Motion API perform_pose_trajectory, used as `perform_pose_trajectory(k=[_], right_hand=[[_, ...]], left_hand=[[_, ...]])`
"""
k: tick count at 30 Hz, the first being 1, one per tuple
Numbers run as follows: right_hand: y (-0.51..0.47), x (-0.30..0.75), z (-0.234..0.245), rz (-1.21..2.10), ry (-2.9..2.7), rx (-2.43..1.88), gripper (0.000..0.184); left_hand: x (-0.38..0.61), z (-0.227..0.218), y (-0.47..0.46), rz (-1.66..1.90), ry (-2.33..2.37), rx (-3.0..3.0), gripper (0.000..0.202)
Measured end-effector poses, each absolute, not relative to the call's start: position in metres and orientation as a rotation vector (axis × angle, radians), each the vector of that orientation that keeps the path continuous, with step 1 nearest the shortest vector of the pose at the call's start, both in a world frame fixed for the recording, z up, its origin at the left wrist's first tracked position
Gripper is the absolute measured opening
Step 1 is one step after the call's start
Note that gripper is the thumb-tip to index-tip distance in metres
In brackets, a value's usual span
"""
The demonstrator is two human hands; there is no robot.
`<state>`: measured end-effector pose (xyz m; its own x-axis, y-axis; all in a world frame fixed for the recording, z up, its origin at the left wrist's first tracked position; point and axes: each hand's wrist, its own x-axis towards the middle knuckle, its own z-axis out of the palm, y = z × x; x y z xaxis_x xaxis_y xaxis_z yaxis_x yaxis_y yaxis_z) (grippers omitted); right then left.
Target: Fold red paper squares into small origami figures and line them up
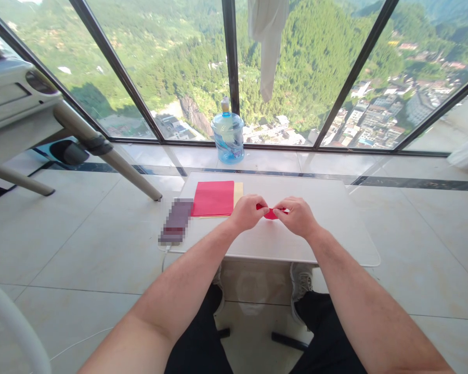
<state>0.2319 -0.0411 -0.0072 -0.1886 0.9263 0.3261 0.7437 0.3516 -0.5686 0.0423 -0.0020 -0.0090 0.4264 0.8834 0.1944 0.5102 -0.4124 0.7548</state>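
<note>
A small folded piece of red paper (pixel 271 214) is held between both hands above the low white table (pixel 335 228). My left hand (pixel 248 212) pinches its left end between thumb and fingers. The right end is pinched the same way by my right hand (pixel 296 214). Both hands are closed and their fingertips nearly meet at the paper's upper edge. Part of the paper is hidden behind the fingers. Left of my left hand lies a stack of red paper sheets (pixel 213 198), with yellow paper (pixel 238 190) showing from under its right side.
A blurred-out phone (pixel 176 222) with a white cable (pixel 165 254) lies at the table's left edge. A blue water jug (pixel 228 137) stands by the windows behind the table. At left are a white piece of furniture and its slanted leg (pixel 128 174). My shoes are below the table.
</note>
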Motion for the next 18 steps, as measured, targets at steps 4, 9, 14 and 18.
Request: perform_pose_trajectory(k=[4, 9, 14, 18], right_hand=[[-0.0416, 0.23, -0.0067, 0.293, -2.086, -1.462, 0.021], [-0.0416, 0.233, -0.0083, 0.285, -2.064, -1.489, 0.021], [-0.043, 0.2311, -0.0072, 0.224, -2.115, -1.499, 0.023], [-0.0442, 0.229, -0.0056, 0.191, -2.133, -1.498, 0.025]], left_hand=[[0.0441, -0.0105, -0.003, 0.784, 1.152, 2.125, 0.009], [0.0429, -0.0106, -0.0027, 0.816, 1.158, 2.093, 0.008], [0.0434, -0.0093, -0.004, 0.815, 1.169, 2.112, 0.01], [0.0437, -0.0098, -0.0048, 0.826, 1.152, 2.125, 0.009]])
